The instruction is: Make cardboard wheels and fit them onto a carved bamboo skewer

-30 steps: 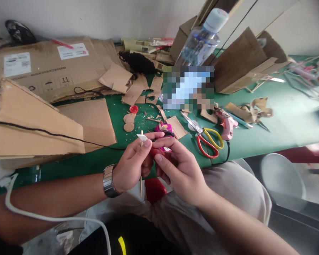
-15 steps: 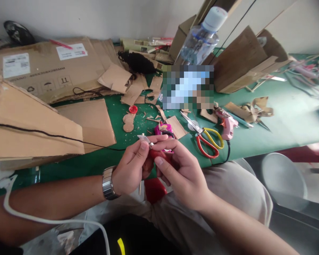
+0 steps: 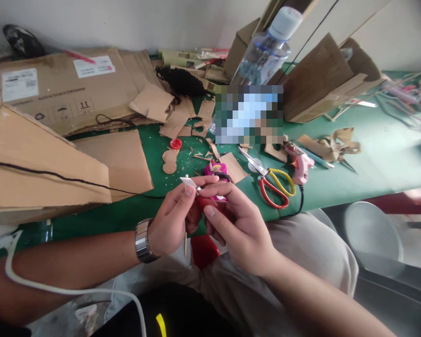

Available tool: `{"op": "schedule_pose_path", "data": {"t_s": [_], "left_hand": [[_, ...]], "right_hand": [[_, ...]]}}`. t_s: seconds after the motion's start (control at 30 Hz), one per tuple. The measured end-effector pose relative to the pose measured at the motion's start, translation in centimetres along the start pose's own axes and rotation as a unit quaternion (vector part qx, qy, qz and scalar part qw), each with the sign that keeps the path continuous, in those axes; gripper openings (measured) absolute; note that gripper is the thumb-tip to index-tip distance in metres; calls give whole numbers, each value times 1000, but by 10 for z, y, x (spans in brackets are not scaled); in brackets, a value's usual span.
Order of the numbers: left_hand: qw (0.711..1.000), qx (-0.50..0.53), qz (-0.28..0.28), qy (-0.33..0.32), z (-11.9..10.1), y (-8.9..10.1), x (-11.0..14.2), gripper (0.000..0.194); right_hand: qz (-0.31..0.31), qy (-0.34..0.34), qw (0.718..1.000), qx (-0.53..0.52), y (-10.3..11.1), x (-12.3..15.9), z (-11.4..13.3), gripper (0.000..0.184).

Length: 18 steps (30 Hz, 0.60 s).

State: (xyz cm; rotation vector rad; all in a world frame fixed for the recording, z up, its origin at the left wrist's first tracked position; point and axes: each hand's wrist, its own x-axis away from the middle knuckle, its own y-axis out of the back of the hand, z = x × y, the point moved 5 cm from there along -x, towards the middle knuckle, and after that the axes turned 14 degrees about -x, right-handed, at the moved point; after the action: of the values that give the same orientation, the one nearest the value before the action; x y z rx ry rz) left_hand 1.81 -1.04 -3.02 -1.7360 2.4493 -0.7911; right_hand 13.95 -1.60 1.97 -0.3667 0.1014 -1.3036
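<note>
My left hand [image 3: 171,220], a metal watch on its wrist, is closed around a thin wooden stick [image 3: 185,242] that pokes out below the fist and above the thumb. My right hand [image 3: 236,222] grips a red-handled utility knife [image 3: 206,202]; its short grey blade [image 3: 190,183] rests against the stick's top end under my left thumb. Both hands meet just in front of the green table's near edge [image 3: 323,196], above my lap. A pink packet [image 3: 217,171] lies on the table right behind my fingers.
Red-and-yellow scissors [image 3: 273,185] and a pink glue gun [image 3: 300,164] lie right of my hands. Cardboard sheets [image 3: 52,159] fill the left; a black string [image 3: 70,178] crosses them. Cardboard discs [image 3: 170,161], a red cap [image 3: 176,143], a water bottle [image 3: 263,51] and scraps sit behind. A white stool [image 3: 372,238] stands lower right.
The flat white piece seen at the stick's top a second ago now shows as the narrow blade edge-on against the stick. Both hands stay in place, shifting only slightly.
</note>
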Motion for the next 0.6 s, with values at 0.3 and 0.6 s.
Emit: {"op": "schedule_pose_path", "data": {"t_s": [0.3,0.6], "left_hand": [[1000,5,-7,12,-4,0,-2,53],[1000,0,-12,16,-1,0,-1,52]], "right_hand": [[-5,-13,1000,-1,0,-2,-1,13],[-14,-9,1000,22,3,0,-4,17]]}}
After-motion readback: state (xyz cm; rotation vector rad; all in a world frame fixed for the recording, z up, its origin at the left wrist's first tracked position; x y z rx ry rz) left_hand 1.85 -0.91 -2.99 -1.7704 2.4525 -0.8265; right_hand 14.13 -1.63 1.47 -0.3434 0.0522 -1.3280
